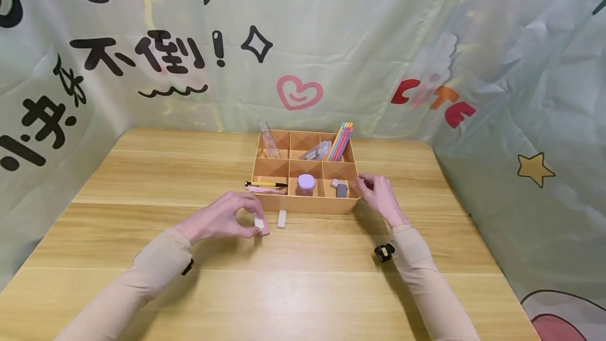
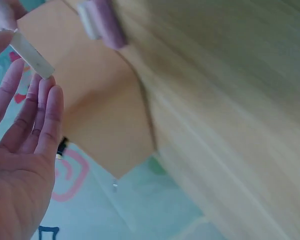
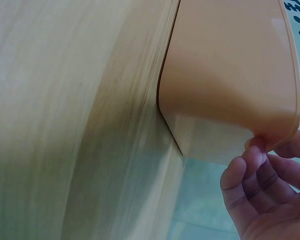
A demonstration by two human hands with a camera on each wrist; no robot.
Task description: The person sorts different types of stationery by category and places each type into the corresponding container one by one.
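Note:
My left hand pinches a small white eraser between thumb and fingertips, just above the table. A pink block is beside those fingers, and another white block lies in front of the desk organizer. The orange organizer has six compartments. My right hand grips its front right corner by the rim, also seen in the right wrist view, where the fingers curl at the organizer wall. In the left wrist view the pink block partly overlaps the white one.
In the organizer sit a clear ruler, a correction tape, colored pens, a yellow-black pencil, a lilac-lidded jar and a blue-grey eraser. A printed cloth hangs behind the wooden table.

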